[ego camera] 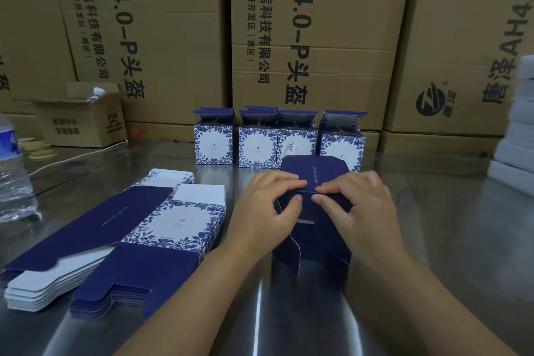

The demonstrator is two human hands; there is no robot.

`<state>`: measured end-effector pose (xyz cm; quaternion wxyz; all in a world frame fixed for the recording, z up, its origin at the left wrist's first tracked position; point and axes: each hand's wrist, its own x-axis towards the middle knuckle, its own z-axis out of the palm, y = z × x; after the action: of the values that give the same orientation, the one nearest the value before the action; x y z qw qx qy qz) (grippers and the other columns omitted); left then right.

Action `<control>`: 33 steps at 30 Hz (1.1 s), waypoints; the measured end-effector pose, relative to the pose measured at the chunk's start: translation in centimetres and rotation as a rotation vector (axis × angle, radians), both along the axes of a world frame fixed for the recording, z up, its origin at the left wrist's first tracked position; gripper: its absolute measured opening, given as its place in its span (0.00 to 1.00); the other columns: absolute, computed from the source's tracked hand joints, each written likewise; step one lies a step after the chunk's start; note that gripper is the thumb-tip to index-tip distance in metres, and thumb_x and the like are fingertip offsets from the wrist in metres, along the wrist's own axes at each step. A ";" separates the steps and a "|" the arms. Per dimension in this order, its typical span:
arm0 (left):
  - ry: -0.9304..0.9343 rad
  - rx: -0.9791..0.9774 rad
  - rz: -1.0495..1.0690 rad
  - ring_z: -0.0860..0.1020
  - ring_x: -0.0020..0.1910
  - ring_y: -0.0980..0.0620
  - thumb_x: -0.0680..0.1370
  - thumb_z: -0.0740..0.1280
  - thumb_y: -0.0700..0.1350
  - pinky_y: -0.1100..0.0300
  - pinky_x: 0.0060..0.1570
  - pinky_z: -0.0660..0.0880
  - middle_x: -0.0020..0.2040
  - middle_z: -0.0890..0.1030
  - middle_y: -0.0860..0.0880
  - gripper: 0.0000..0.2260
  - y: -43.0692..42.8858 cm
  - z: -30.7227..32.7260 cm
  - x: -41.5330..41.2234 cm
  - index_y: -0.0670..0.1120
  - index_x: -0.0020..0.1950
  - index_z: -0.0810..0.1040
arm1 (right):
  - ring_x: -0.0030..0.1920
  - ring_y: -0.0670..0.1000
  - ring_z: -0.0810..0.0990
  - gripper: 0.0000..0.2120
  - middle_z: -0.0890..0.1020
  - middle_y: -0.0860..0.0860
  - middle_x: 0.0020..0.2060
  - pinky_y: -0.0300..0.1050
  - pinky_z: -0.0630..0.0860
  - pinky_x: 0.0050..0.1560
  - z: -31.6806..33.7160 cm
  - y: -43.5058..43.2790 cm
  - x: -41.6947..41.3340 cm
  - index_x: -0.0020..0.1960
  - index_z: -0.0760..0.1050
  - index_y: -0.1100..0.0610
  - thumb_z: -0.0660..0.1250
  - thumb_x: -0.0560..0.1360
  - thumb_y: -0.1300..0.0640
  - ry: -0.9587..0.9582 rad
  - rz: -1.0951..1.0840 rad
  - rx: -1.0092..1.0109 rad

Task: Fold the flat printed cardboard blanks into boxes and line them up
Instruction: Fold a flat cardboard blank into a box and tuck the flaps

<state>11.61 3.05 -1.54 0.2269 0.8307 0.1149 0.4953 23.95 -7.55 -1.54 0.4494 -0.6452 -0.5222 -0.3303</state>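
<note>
A half-formed dark blue box (315,237) stands on the steel table (448,240) in the middle. My left hand (268,211) and my right hand (358,208) both grip its top edge, thumbs on the near side and fingers pressing down a blue flap (315,167). A stack of flat blue-and-white floral blanks (115,237) lies to the left. Behind, several folded boxes (277,141) with their top flaps up stand in a row against the cartons.
Large brown shipping cartons (312,37) wall off the back. A clear water bottle (13,170) stands at the far left. A small open carton (81,121) sits at the back left, and stacked white boxes (517,136) rise at the right edge.
</note>
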 end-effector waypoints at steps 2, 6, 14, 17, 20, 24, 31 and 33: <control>0.000 0.038 -0.017 0.72 0.55 0.61 0.72 0.65 0.44 0.72 0.59 0.64 0.52 0.79 0.54 0.13 -0.2 -0.1 0.1 0.47 0.54 0.82 | 0.44 0.44 0.69 0.04 0.80 0.41 0.37 0.43 0.62 0.45 0.0 -0.1 -0.1 0.41 0.81 0.49 0.70 0.68 0.50 -0.037 -0.021 -0.006; -0.025 0.077 -0.025 0.74 0.54 0.57 0.72 0.66 0.43 0.57 0.59 0.70 0.51 0.81 0.53 0.12 -0.2 -0.1 0.1 0.46 0.53 0.83 | 0.44 0.44 0.69 0.04 0.80 0.40 0.36 0.38 0.58 0.44 0.1 0.0 -0.2 0.40 0.80 0.49 0.69 0.69 0.49 -0.072 -0.029 0.012; -0.081 0.176 0.000 0.78 0.50 0.56 0.73 0.61 0.48 0.53 0.53 0.72 0.46 0.83 0.54 0.14 -0.4 0.2 -0.1 0.46 0.48 0.84 | 0.45 0.43 0.71 0.05 0.80 0.39 0.38 0.39 0.63 0.47 0.1 0.1 -1.0 0.40 0.80 0.47 0.69 0.69 0.47 -0.012 0.058 0.015; -0.039 0.158 0.002 0.78 0.49 0.55 0.72 0.62 0.48 0.54 0.54 0.72 0.47 0.83 0.55 0.14 -0.3 0.3 -0.1 0.46 0.49 0.84 | 0.46 0.44 0.72 0.03 0.80 0.39 0.40 0.41 0.68 0.51 0.1 0.0 -0.9 0.41 0.82 0.49 0.74 0.68 0.52 0.071 0.113 0.000; -0.044 0.126 0.011 0.78 0.49 0.56 0.71 0.66 0.44 0.53 0.54 0.72 0.47 0.83 0.55 0.10 0.0 0.3 0.0 0.47 0.48 0.84 | 0.49 0.43 0.72 0.07 0.81 0.42 0.43 0.34 0.68 0.54 0.1 -0.1 -0.8 0.44 0.83 0.50 0.77 0.67 0.58 0.155 0.149 -0.018; -0.047 0.136 0.026 0.79 0.48 0.56 0.71 0.67 0.44 0.53 0.54 0.73 0.46 0.83 0.56 0.08 0.4 0.4 -0.2 0.48 0.47 0.84 | 0.51 0.41 0.71 0.09 0.79 0.43 0.46 0.24 0.62 0.54 0.0 -0.1 -0.8 0.45 0.83 0.51 0.78 0.66 0.57 0.215 0.145 -0.016; -0.019 0.142 -0.018 0.78 0.49 0.55 0.73 0.64 0.49 0.49 0.53 0.73 0.46 0.82 0.56 0.10 0.7 0.7 -0.6 0.49 0.47 0.84 | 0.50 0.44 0.74 0.09 0.80 0.45 0.45 0.31 0.67 0.54 0.1 -0.2 -1.0 0.44 0.83 0.51 0.78 0.65 0.57 0.193 0.169 -0.001; -0.023 0.115 -0.024 0.78 0.49 0.56 0.73 0.67 0.47 0.48 0.53 0.73 0.46 0.82 0.56 0.08 0.8 0.7 -0.6 0.49 0.46 0.84 | 0.51 0.45 0.75 0.09 0.80 0.45 0.45 0.31 0.67 0.54 0.1 -0.3 -1.0 0.45 0.83 0.52 0.78 0.65 0.58 0.191 0.175 -0.011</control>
<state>10.98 3.87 -0.84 0.1860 0.8378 0.0738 0.5080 22.92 -7.82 -1.40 0.5206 -0.6281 -0.5333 -0.2239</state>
